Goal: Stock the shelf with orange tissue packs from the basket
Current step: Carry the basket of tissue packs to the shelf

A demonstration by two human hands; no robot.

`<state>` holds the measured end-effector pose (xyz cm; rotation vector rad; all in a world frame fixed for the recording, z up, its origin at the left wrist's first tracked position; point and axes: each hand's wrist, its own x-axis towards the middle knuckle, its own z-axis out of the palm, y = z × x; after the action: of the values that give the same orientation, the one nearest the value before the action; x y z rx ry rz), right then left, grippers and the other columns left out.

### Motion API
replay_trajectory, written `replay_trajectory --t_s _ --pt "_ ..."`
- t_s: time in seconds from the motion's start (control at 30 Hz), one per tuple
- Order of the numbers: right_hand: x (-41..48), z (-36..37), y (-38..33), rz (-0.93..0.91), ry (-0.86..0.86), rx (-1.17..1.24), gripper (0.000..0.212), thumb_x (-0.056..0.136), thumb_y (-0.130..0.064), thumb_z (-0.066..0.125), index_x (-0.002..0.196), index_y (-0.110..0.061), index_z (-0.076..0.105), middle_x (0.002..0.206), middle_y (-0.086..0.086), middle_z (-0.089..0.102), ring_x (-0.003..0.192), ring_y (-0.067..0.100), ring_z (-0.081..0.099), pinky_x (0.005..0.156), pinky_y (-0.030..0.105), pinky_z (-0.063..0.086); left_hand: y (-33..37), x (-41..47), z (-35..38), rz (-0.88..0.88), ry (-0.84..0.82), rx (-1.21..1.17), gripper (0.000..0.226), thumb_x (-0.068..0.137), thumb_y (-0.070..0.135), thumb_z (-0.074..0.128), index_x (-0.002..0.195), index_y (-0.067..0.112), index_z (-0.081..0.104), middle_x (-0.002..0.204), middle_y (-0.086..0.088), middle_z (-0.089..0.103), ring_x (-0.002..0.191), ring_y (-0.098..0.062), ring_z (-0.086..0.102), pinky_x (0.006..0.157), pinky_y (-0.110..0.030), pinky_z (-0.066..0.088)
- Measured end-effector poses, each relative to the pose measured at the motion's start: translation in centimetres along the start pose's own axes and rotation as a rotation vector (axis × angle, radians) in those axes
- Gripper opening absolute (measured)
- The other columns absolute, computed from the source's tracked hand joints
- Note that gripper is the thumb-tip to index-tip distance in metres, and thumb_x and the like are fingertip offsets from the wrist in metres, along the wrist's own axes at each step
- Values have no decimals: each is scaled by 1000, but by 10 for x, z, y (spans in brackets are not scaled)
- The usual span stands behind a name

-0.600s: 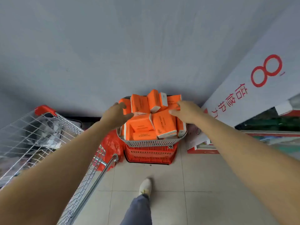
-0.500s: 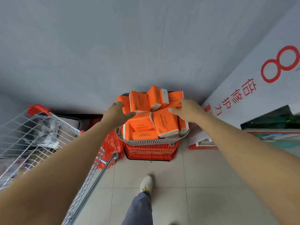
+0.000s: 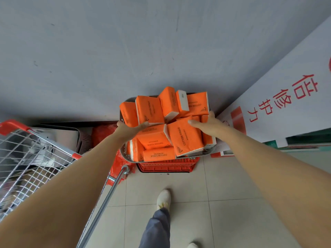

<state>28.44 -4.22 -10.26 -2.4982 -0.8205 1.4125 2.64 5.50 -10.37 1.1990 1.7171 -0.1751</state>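
Presently, orange tissue packs (image 3: 184, 138) are being touched by left hand (image 3: 129, 129) and right hand (image 3: 210, 124), fingers (image 3: 192, 122) spread; shopping cart (image 3: 35, 154) at eight o'clock.

The left hand (image 3: 131, 127) and the right hand (image 3: 208, 122) are bare. Behind each hand, the left forearm (image 3: 71, 178) and the right forearm (image 3: 259, 158) are uncovered from the wrist to the edge of the view.

Below the hands, and roughly midway between them, is a trouser leg (image 3: 155, 228) of slate blue-grey cloth. It is loose, with soft lengthwise folds. Its hem meets a white shoe (image 3: 163, 199), low-cut with a rounded toe and faint yellowish marks over the lacing. A second white toe (image 3: 193, 245) shows at the bottom edge, more under the right hand's side.
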Motion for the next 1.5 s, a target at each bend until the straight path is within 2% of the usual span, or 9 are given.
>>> replay_trajectory --t_s 0.2,0.4,0.6,0.8,0.93,1.03,1.17,1.27,1.5 --pt "22 7 -4 26 29 1 126 45 -83 62 146 -34 7 148 9 34 134 33 38 108 53 35 5 17 0 -69 63 -1 130 52 78 67 148 15 7 152 -18 22 140 -40 24 108 -60 31" --pt "39 9 -2 53 39 64 125 44 -81 65 145 -34 8 146 10 35 132 34 39 107 54 35 5 25 1 -93 -35 -178 119 67 60 71 149 11 0 152 -17 26 139 -40 28 110 -57 27" --pt "48 9 1 98 -17 209 121 62 -69 71 148 -30 -4 146 6 41 132 33 42 109 54 33 3 32 -4 -108 -98 -268 140 34 65 76 147 18 10 148 -16 32 136 -41 32 108 -62 29" --pt "47 12 2 113 -4 258 120 55 -68 76 145 -36 2 142 6 45 128 33 46 106 56 35 5 31 -5 -101 -122 -283 124 49 58 80 146 16 15 146 -16 37 134 -40 36 108 -60 30" --pt "39 15 4 112 -10 245 140 32 -81 73 144 -41 1 142 6 44 129 33 44 106 57 34 4 26 -9 -66 -136 -289 140 28 65 80 145 14 22 143 -15 42 132 -39 39 107 -59 32" --pt "30 14 8 95 -25 262 148 15 -87 67 142 -42 5 139 4 47 127 33 46 105 57 36 1 11 -13 -47 -137 -289 126 39 65 78 143 13 28 140 -14 46 129 -38 43 107 -57 33" --pt "-10 6 10 80 -18 312 126 44 -75 74 144 -34 9 139 5 47 126 32 48 106 56 37 7 -34 -19 -23 -154 -262 104 55 60 75 140 15 34 138 -15 49 127 -38 45 107 -57 33" --pt "-42 0 21 57 0 353 133 35 -78 75 143 -34 12 138 4 48 125 32 49 104 56 38 10 -72 -22 12 -144 -234 91 70 52 71 141 12 31 141 -16 45 130 -37 42 106 -53 31" --pt "-143 -16 64 -35 58 503 143 26 -80 75 144 -37 8 140 4 48 128 31 48 106 55 37 1 -178 -19 109 -102 -114 93 71 56 69 142 12 30 141 -17 44 130 -38 42 106 -55 31"
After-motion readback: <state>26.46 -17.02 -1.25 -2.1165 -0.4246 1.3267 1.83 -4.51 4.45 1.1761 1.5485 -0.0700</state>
